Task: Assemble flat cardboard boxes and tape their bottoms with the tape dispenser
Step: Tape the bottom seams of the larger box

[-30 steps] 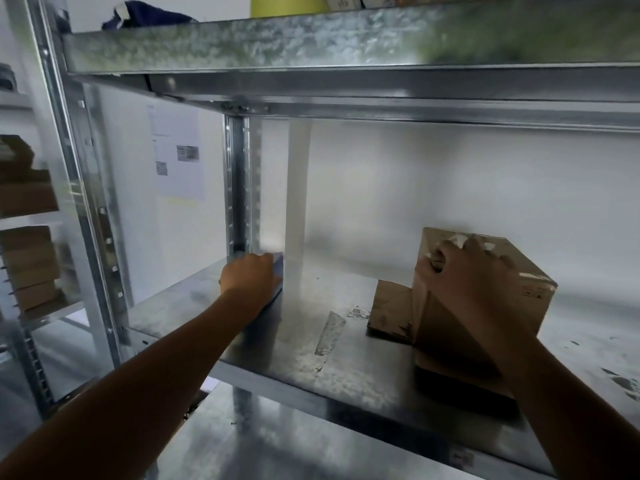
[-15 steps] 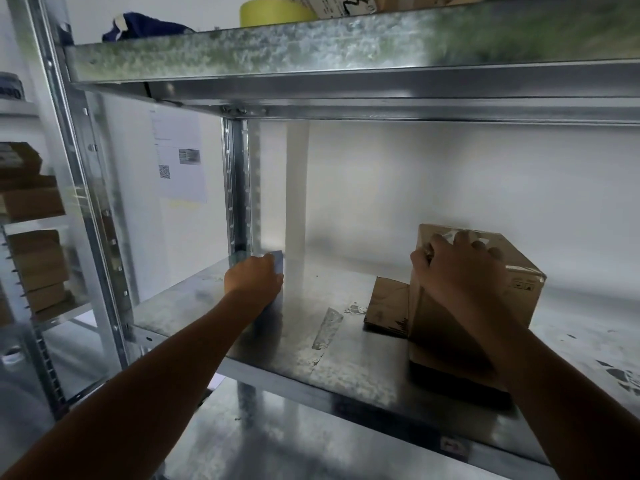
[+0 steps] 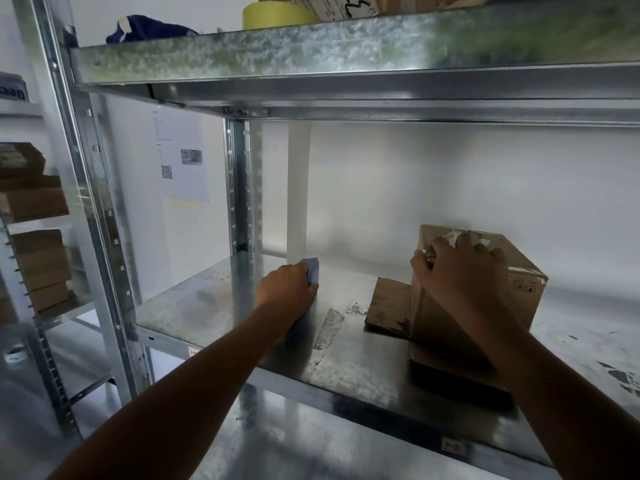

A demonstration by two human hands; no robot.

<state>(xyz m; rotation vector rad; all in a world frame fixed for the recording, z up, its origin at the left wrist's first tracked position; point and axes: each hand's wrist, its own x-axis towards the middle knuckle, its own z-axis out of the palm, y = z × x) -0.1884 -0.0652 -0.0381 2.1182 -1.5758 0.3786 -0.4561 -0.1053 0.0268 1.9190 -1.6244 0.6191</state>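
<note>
One box [image 3: 523, 303], one blue object [image 3: 311, 270]

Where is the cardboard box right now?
Right of the head view, the cardboard box stands on the metal shelf, gripped on top by the right hand.

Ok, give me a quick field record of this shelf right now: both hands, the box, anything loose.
left hand: grips a small blue object near the back of the shelf; what it is cannot be told
right hand: fingers curled over the top edge of the cardboard box
cardboard box: stands on the shelf, flaps splayed at its base to the left and front
strip of tape: stuck flat on the shelf between the hands
upper shelf: yellow tape roll, dark blue cloth
</note>
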